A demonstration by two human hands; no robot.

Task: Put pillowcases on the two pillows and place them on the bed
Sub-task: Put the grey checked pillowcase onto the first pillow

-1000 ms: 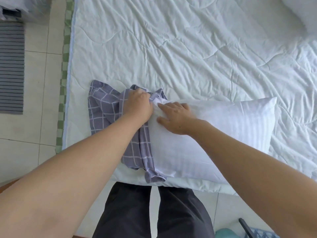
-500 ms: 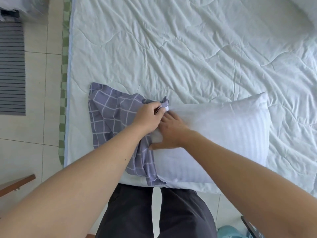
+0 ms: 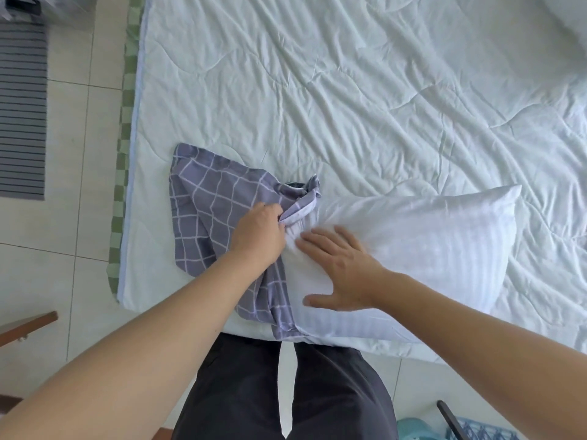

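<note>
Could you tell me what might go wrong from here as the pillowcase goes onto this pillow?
The left hand grips only a bunched edge of the pillowcase, so the opening may twist or slip off. The pillow lies at the bed's near edge; a push from the flat right hand could slide it off.

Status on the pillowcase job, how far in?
Early. Done: nothing cased yet. In hand: left hand grips the grey checked pillowcase at its opening; right hand lies flat on the white pillow, only its end inside. Left: pull it over, second pillow, placing both.
</note>
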